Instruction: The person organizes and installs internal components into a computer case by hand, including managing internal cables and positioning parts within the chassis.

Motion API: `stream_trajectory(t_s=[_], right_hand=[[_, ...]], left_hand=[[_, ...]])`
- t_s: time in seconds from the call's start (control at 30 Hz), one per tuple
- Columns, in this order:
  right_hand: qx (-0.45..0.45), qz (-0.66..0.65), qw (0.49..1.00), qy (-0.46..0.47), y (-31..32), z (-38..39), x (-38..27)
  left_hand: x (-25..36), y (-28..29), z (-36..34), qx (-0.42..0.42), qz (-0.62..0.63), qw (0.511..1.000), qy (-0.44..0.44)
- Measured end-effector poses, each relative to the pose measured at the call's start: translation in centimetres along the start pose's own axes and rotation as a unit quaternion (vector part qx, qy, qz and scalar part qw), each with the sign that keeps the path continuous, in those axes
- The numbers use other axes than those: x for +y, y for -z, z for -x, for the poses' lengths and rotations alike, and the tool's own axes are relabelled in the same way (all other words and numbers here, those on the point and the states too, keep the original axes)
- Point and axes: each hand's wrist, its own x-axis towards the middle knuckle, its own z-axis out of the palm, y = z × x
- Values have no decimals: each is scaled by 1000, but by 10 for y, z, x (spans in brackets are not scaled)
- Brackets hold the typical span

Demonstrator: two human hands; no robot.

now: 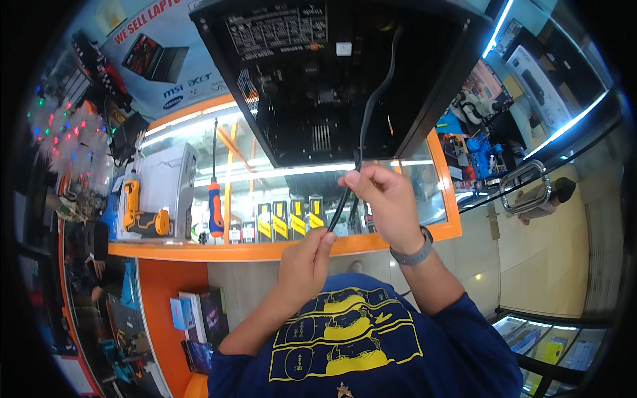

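An open black computer case [292, 86] stands on the glass display counter [285, 245], with a flat black cable [369, 106] running down from inside it over its near edge. My right hand [378, 199] pinches that cable just in front of the case. My left hand [306, 261], lower and to the left, grips the cable between thumb and curled fingers. Left of the case lie a red-and-blue screwdriver [215, 209] and an orange-and-black power drill [139, 209], the drill beside a silver metal case [166, 159].
Yellow-labelled packages [295, 219] sit under the glass. A small lit white tree [73, 139] is at the left, tools and equipment [481, 149] at the right. A person [551, 199] is beyond the right counter. Boxes [189, 318] stand in the orange shelf below.
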Motion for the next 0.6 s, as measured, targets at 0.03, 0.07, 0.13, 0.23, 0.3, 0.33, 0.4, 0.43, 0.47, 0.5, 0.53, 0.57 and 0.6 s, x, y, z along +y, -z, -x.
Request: stream_trajectory(t_s=[0.03, 0.07, 0.13, 0.23, 0.3, 0.33, 0.4, 0.43, 0.47, 0.5, 0.53, 0.57, 0.6], right_hand=[[10, 87, 996, 13, -4, 4, -3], [7, 57, 998, 16, -2, 3, 2], [23, 66, 997, 16, -4, 4, 0], [12, 82, 996, 18, 0, 11, 10], [47, 28, 998, 19, -1, 13, 9], [62, 49, 996, 42, -3, 13, 8], [53, 57, 996, 45, -4, 13, -1], [42, 64, 996, 41, -4, 14, -3], [46, 64, 996, 42, -3, 14, -3], [49, 49, 997, 30, -2, 14, -2], [51, 35, 998, 19, 0, 14, -3], [52, 35, 998, 21, 1, 14, -1], [42, 22, 999, 10, 3, 15, 5]], left_hand=[[1, 4, 0, -23, -8, 1000, 16], [3, 7, -1, -45, -16, 998, 31], [12, 8, -19, -65, 38, 997, 26], [14, 2, -55, -105, 139, 984, 45], [14, -1, -63, -122, 187, 973, 62], [14, -2, -65, -120, 182, 975, 49], [15, -3, -68, -121, 178, 976, 31], [14, -4, -66, -114, 172, 978, 41], [13, -5, -64, -106, 166, 979, 51], [11, -7, -61, -109, 166, 979, 50], [10, -9, -59, -99, 177, 978, 54], [8, -11, -57, -88, 188, 976, 58], [7, -12, -56, -88, 188, 977, 57]])
